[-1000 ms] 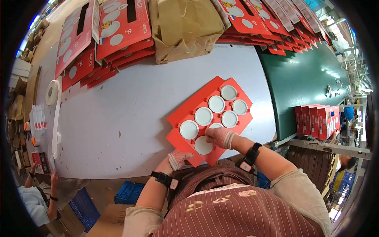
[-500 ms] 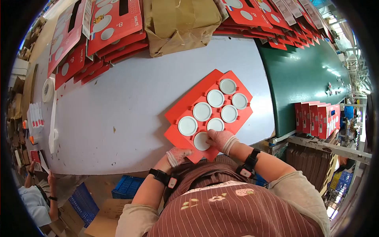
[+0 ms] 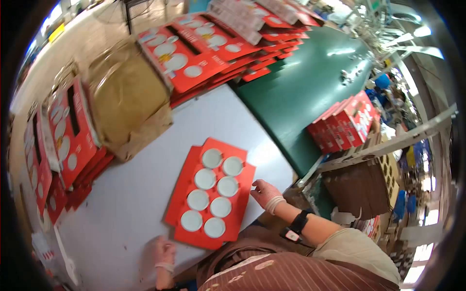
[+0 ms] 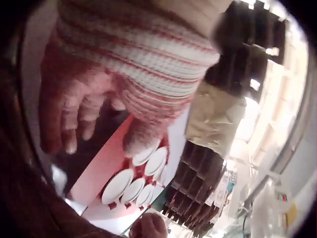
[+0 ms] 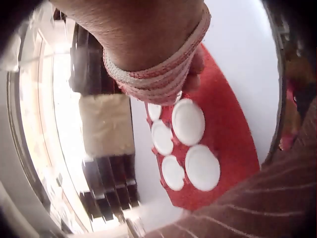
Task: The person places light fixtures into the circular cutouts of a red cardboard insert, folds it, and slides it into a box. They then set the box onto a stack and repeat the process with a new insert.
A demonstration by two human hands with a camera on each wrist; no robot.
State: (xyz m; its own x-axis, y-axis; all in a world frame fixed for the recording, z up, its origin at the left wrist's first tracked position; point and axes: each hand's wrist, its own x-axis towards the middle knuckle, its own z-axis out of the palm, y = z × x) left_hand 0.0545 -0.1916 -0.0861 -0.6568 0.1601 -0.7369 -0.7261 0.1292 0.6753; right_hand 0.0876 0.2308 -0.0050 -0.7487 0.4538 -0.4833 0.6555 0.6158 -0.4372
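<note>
A red cardboard sheet [image 3: 236, 213] lies on the pale tabletop in the head view, with several round white discs [image 3: 198, 200] set in two rows on it. My right hand [image 3: 266, 195], in a light knitted glove, is beside the sheet's right edge, its fingers loosely bent and nothing visible in them. To the lower left of the sheet, my gloved left hand [image 3: 165, 251] is blurred and apart from it. The left wrist view shows that hand's fingers [image 4: 72, 119] hanging loosely with nothing held. In the right wrist view, the cuff and wrist hide most of the right hand.
Stacks of printed red cartons [image 3: 194, 58] and a brown paper-wrapped parcel [image 3: 127, 92] stand along the table's far side. A green surface [image 3: 291, 92] adjoins on the right, bearing a row of red boxes [image 3: 344, 123]. A metal rail [image 3: 388, 140] runs near my right arm.
My right hand has left the disc and moved to the sheet's right side. The left hand has come away from the sheet's lower corner. The head view has turned rightward.
</note>
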